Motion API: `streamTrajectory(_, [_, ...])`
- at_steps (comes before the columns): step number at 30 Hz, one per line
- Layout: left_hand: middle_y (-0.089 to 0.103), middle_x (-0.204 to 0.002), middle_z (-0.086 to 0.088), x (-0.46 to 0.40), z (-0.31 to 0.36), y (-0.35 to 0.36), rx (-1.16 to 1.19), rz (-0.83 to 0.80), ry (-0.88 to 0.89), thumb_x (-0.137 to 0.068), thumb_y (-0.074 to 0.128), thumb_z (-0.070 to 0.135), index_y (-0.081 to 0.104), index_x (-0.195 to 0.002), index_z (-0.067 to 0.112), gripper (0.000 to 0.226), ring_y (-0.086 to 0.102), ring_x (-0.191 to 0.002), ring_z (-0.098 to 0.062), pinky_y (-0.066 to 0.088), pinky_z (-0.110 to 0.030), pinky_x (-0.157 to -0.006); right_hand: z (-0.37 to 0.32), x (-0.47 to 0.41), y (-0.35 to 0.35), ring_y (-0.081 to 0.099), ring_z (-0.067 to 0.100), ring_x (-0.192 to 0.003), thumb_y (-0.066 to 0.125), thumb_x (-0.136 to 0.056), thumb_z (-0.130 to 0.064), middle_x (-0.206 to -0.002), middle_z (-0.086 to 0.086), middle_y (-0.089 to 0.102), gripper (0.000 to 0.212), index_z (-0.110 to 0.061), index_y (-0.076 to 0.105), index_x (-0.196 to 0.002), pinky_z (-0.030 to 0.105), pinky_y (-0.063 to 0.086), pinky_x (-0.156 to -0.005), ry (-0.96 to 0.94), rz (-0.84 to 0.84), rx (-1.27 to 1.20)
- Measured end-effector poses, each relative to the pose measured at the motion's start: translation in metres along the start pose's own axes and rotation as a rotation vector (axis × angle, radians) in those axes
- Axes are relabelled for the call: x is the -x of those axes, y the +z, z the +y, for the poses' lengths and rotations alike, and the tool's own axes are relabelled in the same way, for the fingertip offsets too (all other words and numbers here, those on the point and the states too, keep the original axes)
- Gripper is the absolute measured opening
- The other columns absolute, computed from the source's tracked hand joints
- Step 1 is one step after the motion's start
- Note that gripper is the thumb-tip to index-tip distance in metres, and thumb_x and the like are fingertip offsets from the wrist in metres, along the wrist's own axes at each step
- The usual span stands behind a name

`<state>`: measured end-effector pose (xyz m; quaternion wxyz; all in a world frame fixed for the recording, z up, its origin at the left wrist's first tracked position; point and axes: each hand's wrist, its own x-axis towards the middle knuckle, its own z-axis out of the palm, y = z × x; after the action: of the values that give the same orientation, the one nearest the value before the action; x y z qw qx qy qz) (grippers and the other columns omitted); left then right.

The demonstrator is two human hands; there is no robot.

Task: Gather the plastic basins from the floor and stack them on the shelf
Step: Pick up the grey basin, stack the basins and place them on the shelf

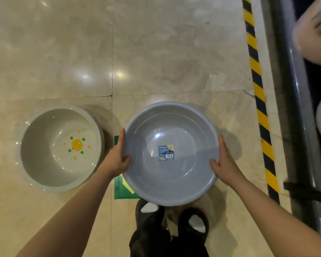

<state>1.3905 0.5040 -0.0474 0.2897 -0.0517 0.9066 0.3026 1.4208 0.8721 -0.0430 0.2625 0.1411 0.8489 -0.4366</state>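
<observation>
I hold a blue-grey plastic basin with a blue label inside, above the floor in front of my feet. My left hand grips its left rim, thumb over the edge. My right hand grips the right rim the same way. A white basin with a yellow and green flower print on its bottom stands on the floor to the left, apart from my hands. The shelf edge runs along the right side of the view.
Yellow-and-black hazard tape lines the floor beside the shelf. On the shelf lie pale basins, blurred, at the top right and mid right. A green floor mark lies under the held basin. My dark shoes stand below.
</observation>
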Motion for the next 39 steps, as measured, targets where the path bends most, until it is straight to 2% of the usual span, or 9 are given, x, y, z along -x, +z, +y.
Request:
streamTrajectory(4, [0.055,-0.128,-0.017,0.053,0.026,-0.053,0.014,0.042,-0.026,-0.084,0.057,0.014,-0.02,-0.147,0.035,0.101,0.058,-0.103,-0.035,0.041,-0.034,-0.082,-0.063,0.035,-0.033,0.041,0.018,-0.128,0.052,-0.091,-0.02,-0.147,-0.005,0.029,0.087,-0.055,-0.008,-0.143,0.045,0.041,-0.105,-0.028,-0.07,-0.002])
streamTrajectory(9, [0.05,-0.135,-0.017,0.115,0.051,-0.118,0.082,0.107,-0.042,-0.084,0.057,0.012,-0.02,-0.148,0.031,0.101,0.056,-0.108,-0.035,0.043,-0.039,-0.088,-0.145,0.065,-0.062,0.035,0.012,-0.125,0.052,-0.09,-0.022,-0.147,-0.003,0.029,0.086,-0.052,-0.007,-0.144,0.037,0.034,-0.104,-0.125,-0.121,0.04])
streamTrajectory(14, [0.044,-0.144,-0.015,0.154,0.042,-0.168,0.116,0.154,-0.092,-0.086,0.058,0.013,-0.021,-0.147,0.029,0.102,0.054,-0.115,-0.037,0.042,-0.041,-0.094,-0.213,0.076,-0.053,0.036,0.019,-0.133,0.051,-0.091,-0.019,-0.15,-0.002,0.029,0.085,-0.047,-0.006,-0.147,0.047,0.035,-0.11,-0.169,-0.184,0.083])
streamTrajectory(16, [0.039,-0.148,-0.014,0.161,0.029,-0.188,0.13,0.178,-0.079,-0.086,0.06,0.013,-0.019,-0.148,0.026,0.102,0.052,-0.12,-0.038,0.041,-0.041,-0.096,-0.234,0.073,-0.043,0.034,0.02,-0.135,0.051,-0.089,-0.016,-0.152,-0.001,0.027,0.087,-0.046,-0.007,-0.148,0.043,0.033,-0.111,-0.197,-0.188,0.115])
streamTrajectory(23, [0.026,-0.156,-0.007,0.168,-0.05,-0.256,0.193,0.188,-0.008,-0.079,0.057,0.03,-0.012,-0.151,0.024,0.099,0.041,-0.132,-0.035,0.037,-0.042,-0.105,-0.298,0.073,0.039,0.031,0.003,-0.121,0.05,-0.091,-0.017,-0.141,-0.014,0.027,0.086,-0.052,-0.01,-0.142,0.024,0.028,-0.1,-0.217,-0.155,0.121])
streamTrajectory(27, [0.027,-0.156,-0.007,0.154,-0.113,-0.296,0.135,0.134,0.024,-0.089,0.06,0.025,-0.019,-0.148,0.03,0.099,0.047,-0.128,-0.033,0.039,-0.035,-0.1,-0.322,0.074,0.106,0.032,0.011,-0.131,0.051,-0.091,-0.014,-0.151,-0.011,0.024,0.085,-0.045,-0.005,-0.148,0.029,0.029,-0.104,-0.16,-0.115,0.06])
streamTrajectory(32, [0.055,-0.131,-0.016,0.123,-0.179,-0.334,0.029,0.062,0.034,-0.088,0.055,0.016,-0.021,-0.148,0.027,0.097,0.059,-0.105,-0.036,0.046,-0.033,-0.083,-0.335,0.071,0.187,0.043,0.015,-0.123,0.051,-0.09,-0.014,-0.147,-0.012,0.031,0.086,-0.051,-0.003,-0.145,0.031,0.036,-0.098,-0.039,-0.033,-0.006])
streamTrajectory(36, [0.056,-0.128,-0.017,0.101,-0.231,-0.343,-0.004,0.069,0.029,-0.086,0.054,0.013,-0.02,-0.148,0.028,0.098,0.058,-0.103,-0.037,0.044,-0.032,-0.081,-0.337,0.053,0.241,0.039,0.012,-0.126,0.05,-0.089,-0.012,-0.148,-0.019,0.027,0.088,-0.057,-0.003,-0.142,0.03,0.035,-0.099,-0.04,-0.007,-0.027])
streamTrajectory(39, [0.053,-0.133,-0.015,0.077,-0.27,-0.33,0.009,0.058,0.012,-0.087,0.055,0.017,-0.021,-0.148,0.03,0.098,0.058,-0.107,-0.034,0.044,-0.033,-0.082,-0.328,0.031,0.278,0.045,0.011,-0.116,0.051,-0.09,-0.011,-0.138,-0.02,0.032,0.089,-0.06,-0.004,-0.14,0.028,0.04,-0.088,-0.025,-0.002,-0.073])
